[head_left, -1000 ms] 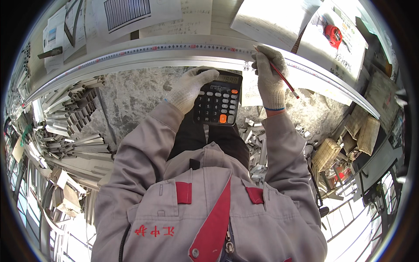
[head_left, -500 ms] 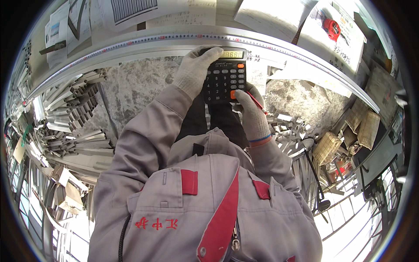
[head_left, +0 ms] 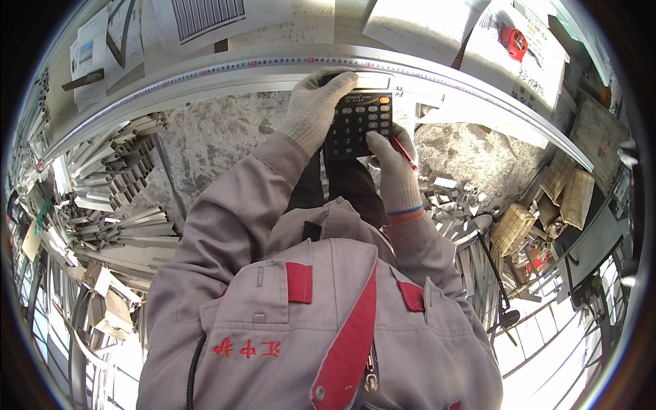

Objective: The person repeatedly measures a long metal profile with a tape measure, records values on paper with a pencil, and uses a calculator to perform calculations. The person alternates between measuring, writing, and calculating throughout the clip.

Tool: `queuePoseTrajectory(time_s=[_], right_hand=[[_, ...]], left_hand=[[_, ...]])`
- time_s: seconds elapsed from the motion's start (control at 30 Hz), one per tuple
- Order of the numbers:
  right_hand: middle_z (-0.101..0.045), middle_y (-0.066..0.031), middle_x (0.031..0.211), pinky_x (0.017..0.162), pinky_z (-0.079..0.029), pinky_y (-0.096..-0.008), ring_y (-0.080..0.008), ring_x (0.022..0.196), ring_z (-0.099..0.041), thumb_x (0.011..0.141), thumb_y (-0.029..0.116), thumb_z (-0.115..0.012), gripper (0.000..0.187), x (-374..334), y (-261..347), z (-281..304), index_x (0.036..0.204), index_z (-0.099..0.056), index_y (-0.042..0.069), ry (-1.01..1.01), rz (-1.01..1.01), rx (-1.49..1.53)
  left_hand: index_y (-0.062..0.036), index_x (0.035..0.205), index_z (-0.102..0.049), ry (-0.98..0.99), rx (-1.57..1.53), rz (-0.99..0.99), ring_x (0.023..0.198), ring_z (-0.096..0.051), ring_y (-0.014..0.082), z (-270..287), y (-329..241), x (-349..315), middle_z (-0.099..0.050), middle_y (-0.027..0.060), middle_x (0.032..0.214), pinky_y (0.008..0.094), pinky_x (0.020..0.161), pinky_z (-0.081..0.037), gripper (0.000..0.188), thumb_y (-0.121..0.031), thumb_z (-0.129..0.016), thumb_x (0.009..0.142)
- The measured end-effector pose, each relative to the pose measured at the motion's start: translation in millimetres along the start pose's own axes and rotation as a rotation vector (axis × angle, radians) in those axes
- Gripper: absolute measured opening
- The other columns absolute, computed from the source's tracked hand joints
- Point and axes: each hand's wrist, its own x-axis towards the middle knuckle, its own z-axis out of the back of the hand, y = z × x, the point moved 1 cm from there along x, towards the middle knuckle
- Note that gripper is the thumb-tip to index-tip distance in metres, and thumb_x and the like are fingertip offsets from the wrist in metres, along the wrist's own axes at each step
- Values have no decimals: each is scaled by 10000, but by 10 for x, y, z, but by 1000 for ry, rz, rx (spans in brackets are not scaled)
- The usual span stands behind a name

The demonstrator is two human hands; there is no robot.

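Observation:
A black desk calculator (head_left: 354, 121) with grey and orange keys is held upright before my body. My left hand (head_left: 311, 106), in a pale knit glove, grips its upper left side, with the thumb over the edge of the display. The display looks washed out by light. My gloved right hand (head_left: 398, 179) is closed at the calculator's lower right corner. Its thumb rests over the bottom right keys and covers part of an orange one. A slim red pen (head_left: 404, 154) is clasped in that same hand, sticking out along its outer side. The fingers behind the calculator are hidden.
Beyond the hands, a long measuring scale (head_left: 273, 62) runs along the bench edge. Papers (head_left: 311, 20) and a red tape measure (head_left: 513, 44) lie on the bench. Cut metal profiles (head_left: 113, 171) are piled at left; woven baskets (head_left: 514, 229) stand at right.
The calculator has shifted slightly right and tilted, both hands moving with it. Its display has gone from visible digits to glare. My right thumb has slid a little up over the keys.

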Motion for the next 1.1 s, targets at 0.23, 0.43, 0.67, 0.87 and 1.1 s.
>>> queuePoseTrajectory(time_s=[0.23, 0.43, 0.67, 0.87, 1.1], right_hand=[[-675, -162, 1250, 948, -598, -339, -196, 1066, -694, 810, 275, -931, 929, 62, -112, -157, 1473, -403, -104, -56, 96, -183], [-645, -166, 1233, 938, -605, -347, -209, 1113, -677, 783, 246, -950, 1008, 199, -198, -212, 1486, -316, -101, -69, 166, -219], [-607, -181, 1290, 963, -601, -355, -225, 1174, -655, 780, 213, -933, 1031, 148, 6, -23, 1501, -278, -125, 147, 83, -45], [-682, -209, 1288, 1001, -594, -398, -274, 1138, -724, 751, 223, -934, 1092, 42, 47, -45, 1568, -270, -70, 52, 227, -549], [-667, -147, 1326, 1006, -569, -334, -190, 1158, -683, 900, 147, -814, 767, -24, 279, 123, 1524, -447, -107, 234, 230, -292]], left_hand=[[4, 1105, -784, -98, 43, -113, 873, -738, 132, -110, 109, 24, -788, 79, 1038, 260, 803, -620, 154, -85, -797, 980], [-3, 1098, -789, -127, -3, -141, 889, -735, 137, -183, 181, 23, -787, 77, 1040, 268, 819, -616, 160, -77, -819, 960], [-18, 1109, -786, -139, -29, -50, 872, -734, 133, -132, 113, 64, -783, 66, 1024, 271, 787, -618, 176, -115, -821, 966], [-54, 1166, -753, -144, -134, 98, 897, -768, 162, -44, 50, 23, -777, 69, 1060, 292, 770, -649, 208, -179, -779, 1002], [-63, 1130, -760, -110, -113, 116, 805, -764, 160, 80, -57, 51, -775, 69, 997, 309, 711, -663, 168, -169, -774, 1000]])
